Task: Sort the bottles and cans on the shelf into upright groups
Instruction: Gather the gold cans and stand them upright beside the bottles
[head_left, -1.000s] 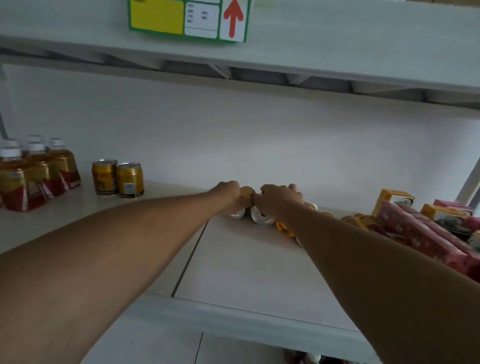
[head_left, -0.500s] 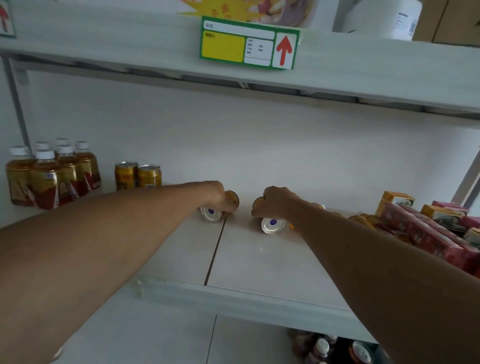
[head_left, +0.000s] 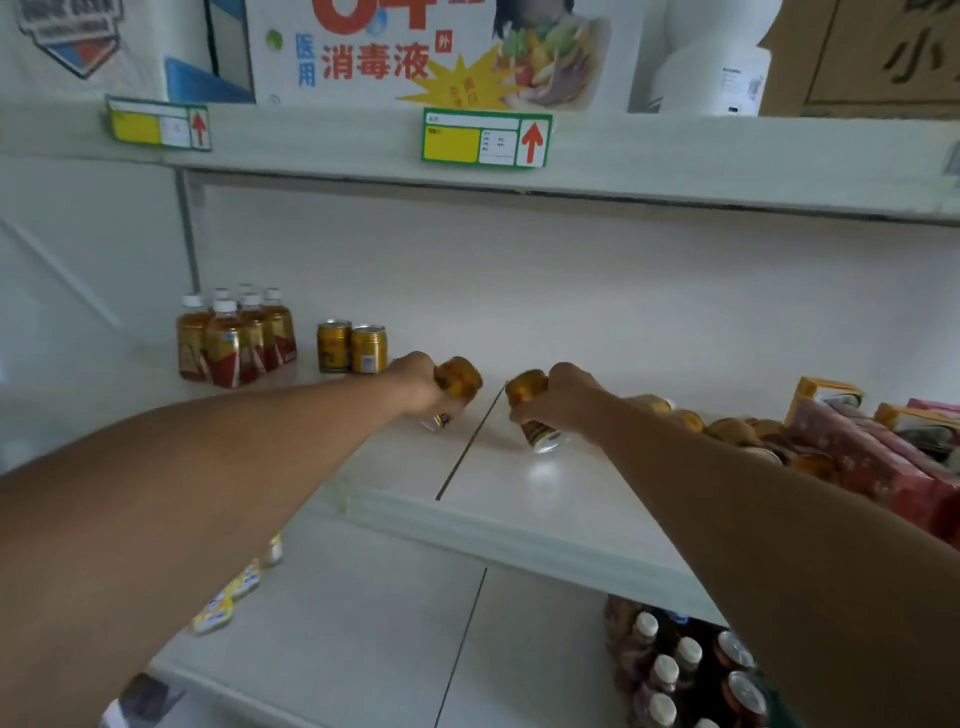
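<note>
My left hand (head_left: 418, 387) is shut on a gold can (head_left: 457, 382), held tilted just above the white shelf (head_left: 519, 519). Right of the shelf's seam, my right hand (head_left: 563, 402) grips a second gold can (head_left: 530, 402), also tilted, its silver end low. Two gold cans (head_left: 352, 347) stand upright at the back left, beside a group of upright tea bottles (head_left: 234, 338). Several more gold cans (head_left: 727, 431) lie on their sides behind my right forearm.
Red and yellow drink cartons (head_left: 872, 452) are heaped at the shelf's right end. The shelf above (head_left: 675, 161) carries green price tags and boxes. The lower shelf holds capped bottles (head_left: 670, 670) at the right and small packs (head_left: 228, 597) at the left.
Both hands have lifted a can each from the pile and drawn apart, the left one moving left. The cans now tilt higher off the shelf. The camera has pulled back and down.
</note>
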